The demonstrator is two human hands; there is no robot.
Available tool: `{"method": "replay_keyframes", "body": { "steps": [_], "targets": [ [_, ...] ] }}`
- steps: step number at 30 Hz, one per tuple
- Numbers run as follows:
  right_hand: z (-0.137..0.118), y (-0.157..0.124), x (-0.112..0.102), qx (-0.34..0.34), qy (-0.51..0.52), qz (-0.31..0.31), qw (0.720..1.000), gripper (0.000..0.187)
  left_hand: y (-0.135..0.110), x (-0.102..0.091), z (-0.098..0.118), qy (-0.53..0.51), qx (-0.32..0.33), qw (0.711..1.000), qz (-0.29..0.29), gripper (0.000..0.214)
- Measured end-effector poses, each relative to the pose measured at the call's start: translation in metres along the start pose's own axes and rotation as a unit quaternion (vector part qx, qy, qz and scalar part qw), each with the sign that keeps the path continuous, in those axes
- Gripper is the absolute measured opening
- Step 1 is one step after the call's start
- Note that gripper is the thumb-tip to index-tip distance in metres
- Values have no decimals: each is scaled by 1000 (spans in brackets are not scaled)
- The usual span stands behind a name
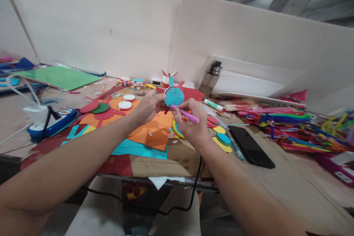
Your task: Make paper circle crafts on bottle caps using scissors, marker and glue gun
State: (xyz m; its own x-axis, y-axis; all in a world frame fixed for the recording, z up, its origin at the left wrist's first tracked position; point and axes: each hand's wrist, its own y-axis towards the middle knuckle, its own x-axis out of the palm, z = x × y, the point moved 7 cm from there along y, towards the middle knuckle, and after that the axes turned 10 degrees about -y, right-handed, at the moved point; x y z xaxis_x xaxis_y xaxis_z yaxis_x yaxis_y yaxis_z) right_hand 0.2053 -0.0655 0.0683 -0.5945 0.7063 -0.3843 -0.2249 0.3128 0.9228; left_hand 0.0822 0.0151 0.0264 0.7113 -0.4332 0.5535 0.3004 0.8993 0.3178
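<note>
My left hand (151, 106) is closed on the edge of a paper turtle (174, 97), a round blue disc with dark shell lines and red strips sticking out around it. It is held up above the table, facing me. In my right hand (193, 120) is a pink marker pen (189, 115), gripped like a pencil, its tip at the lower edge of the blue disc. Under the hands lie orange paper sheets (151, 132) and blue paper sheets (141, 149). Two white round lids (125, 106) with red sides stand left of my left hand.
A black phone (251, 146) lies on the right, near yellow and blue paper circles (223, 139). Bundles of coloured pipe cleaners (287, 121) fill the far right. A bottle (211, 79) and glue stick (212, 104) are behind. A power strip (52, 123) sits left; a black cable (190, 201) hangs in front.
</note>
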Motion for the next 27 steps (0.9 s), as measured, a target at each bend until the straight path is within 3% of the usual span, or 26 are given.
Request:
{"method": "replay_keyframes", "body": {
  "steps": [27],
  "targets": [
    [8, -1, -2, 52, 1, -1, 999, 10, -2, 0, -1, -10, -5, 1000, 9, 20]
  ]
}}
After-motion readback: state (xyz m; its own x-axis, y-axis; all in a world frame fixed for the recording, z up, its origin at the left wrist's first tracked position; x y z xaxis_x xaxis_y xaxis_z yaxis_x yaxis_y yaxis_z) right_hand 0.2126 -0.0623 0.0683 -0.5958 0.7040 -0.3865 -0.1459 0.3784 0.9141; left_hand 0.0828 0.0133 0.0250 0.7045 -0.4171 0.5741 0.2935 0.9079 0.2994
